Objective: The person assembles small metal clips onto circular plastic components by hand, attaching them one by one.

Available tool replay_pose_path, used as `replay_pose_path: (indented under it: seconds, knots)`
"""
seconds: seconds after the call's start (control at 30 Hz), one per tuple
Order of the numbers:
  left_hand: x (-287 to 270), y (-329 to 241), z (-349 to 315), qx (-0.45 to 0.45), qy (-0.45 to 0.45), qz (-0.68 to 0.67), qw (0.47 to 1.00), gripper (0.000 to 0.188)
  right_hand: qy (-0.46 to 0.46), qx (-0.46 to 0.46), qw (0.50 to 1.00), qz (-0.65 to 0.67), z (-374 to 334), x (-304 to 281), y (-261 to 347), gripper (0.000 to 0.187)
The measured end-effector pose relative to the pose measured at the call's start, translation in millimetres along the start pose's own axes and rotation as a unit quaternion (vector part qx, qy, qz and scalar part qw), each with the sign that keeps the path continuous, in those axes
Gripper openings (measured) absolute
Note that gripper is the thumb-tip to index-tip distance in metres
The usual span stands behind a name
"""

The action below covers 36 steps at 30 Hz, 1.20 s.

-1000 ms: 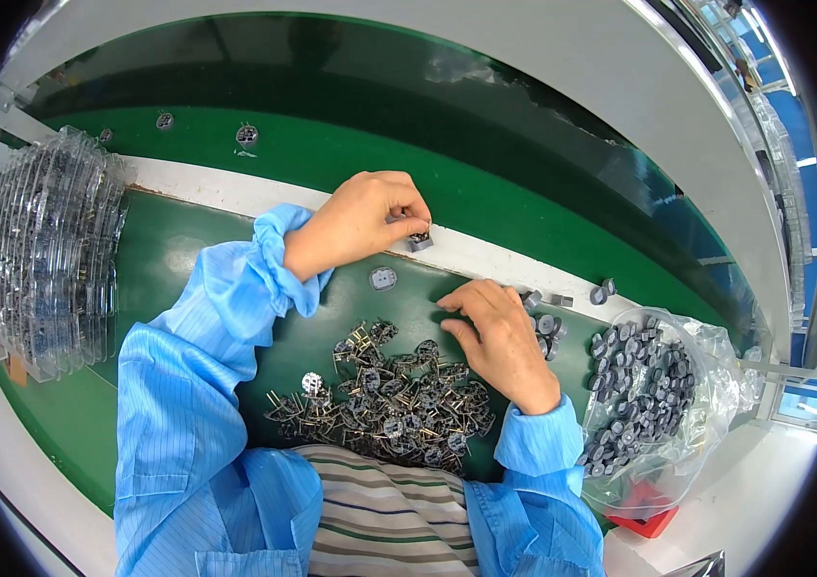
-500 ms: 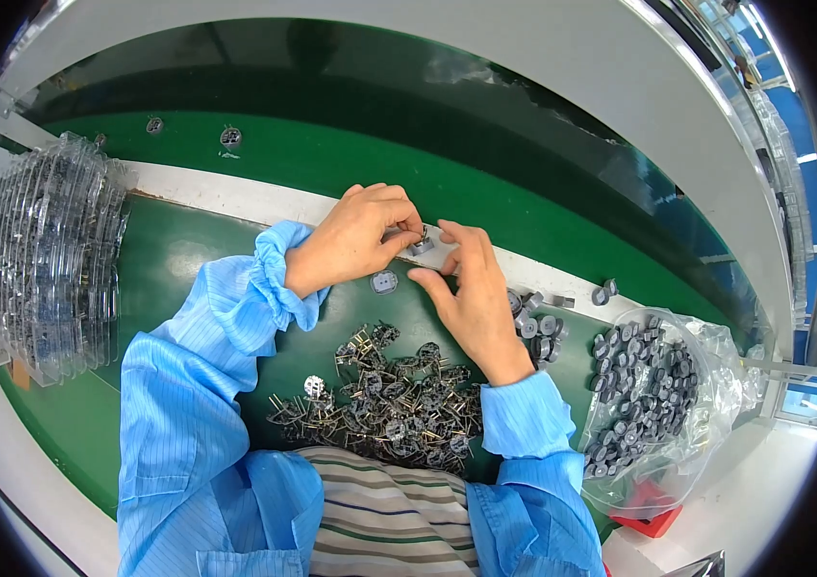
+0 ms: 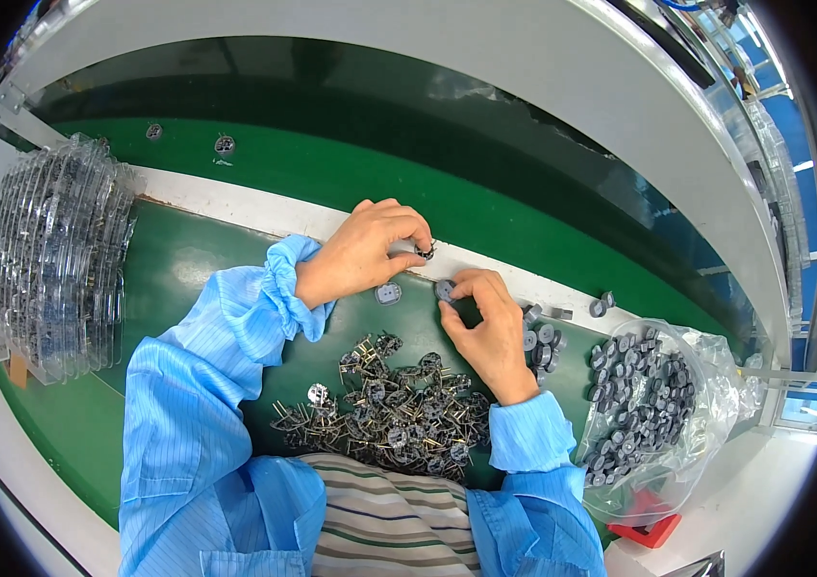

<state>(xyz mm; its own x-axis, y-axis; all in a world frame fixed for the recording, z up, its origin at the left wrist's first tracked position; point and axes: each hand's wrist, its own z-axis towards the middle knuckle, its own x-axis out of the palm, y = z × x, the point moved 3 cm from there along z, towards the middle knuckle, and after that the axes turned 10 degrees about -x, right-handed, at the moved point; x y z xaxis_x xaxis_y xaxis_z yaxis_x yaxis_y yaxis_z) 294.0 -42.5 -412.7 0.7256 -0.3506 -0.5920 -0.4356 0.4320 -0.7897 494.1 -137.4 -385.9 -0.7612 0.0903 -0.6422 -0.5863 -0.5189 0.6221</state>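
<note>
Over the white ledge (image 3: pixel 235 202), my left hand (image 3: pixel 362 252) is closed, thumb and index finger pinching a small round dark part (image 3: pixel 426 252); the fingertips partly cover it. Lower and to the right, my right hand (image 3: pixel 490 332) has a round grey cap (image 3: pixel 445 289) between thumb and forefinger at the ledge's near edge. A similar flat grey cap (image 3: pixel 388 293) lies on the green mat just below my left hand. Nearer to me spreads a heap of round dark parts with metal pins (image 3: pixel 394 409).
Stacked clear plastic trays (image 3: pixel 57 255) stand at the left. To the right lie several loose grey caps (image 3: pixel 545 344) and a clear bag of grey caps (image 3: pixel 644 399), with a red object (image 3: pixel 647 524) below it. Two small parts (image 3: pixel 225 144) sit on the far green belt.
My hands have moved apart. My right hand has shifted slightly down and right and now pinches a grey cap; my left hand stays over the ledge with the small part.
</note>
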Motion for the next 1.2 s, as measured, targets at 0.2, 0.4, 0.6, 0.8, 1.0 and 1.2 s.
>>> replay_pose_path:
  seconds: [0.2, 0.4, 0.6, 0.8, 1.0, 1.2]
  knots:
    - [1.3, -1.6, 2.0, -0.021, 0.013, 0.001, 1.000, 0.029, 0.012, -0.004, 0.998, -0.063, 27.9, -11.3, 7.3, 0.024]
    - [0.3, -7.9, 2.9, -0.024, -0.001, -0.015, 1.000, 0.037, -0.010, -0.029, 0.985, -0.169, 48.6, 8.1, -9.6, 0.012]
    - [1.2, -35.1, -7.2, 0.025, 0.018, 0.026, 0.999, 0.046, -0.064, -0.049, 0.984, -0.160, 29.2, -37.4, 4.2, 0.014]
    - [25.5, -42.4, -8.6, 0.082, 0.055, 0.084, 0.992, 0.039, -0.017, -0.015, 0.993, -0.118, -5.8, -34.9, 11.0, 0.015]
    - [30.2, -45.1, -22.7, 0.078, 0.060, 0.055, 0.994, 0.036, 0.007, -0.046, 0.992, -0.121, -20.7, -29.7, 15.1, 0.018]
    - [31.3, -43.9, -24.0, 0.078, 0.054, 0.050, 0.994, 0.037, 0.020, -0.084, 0.981, -0.172, -19.5, -23.7, 16.7, 0.020]
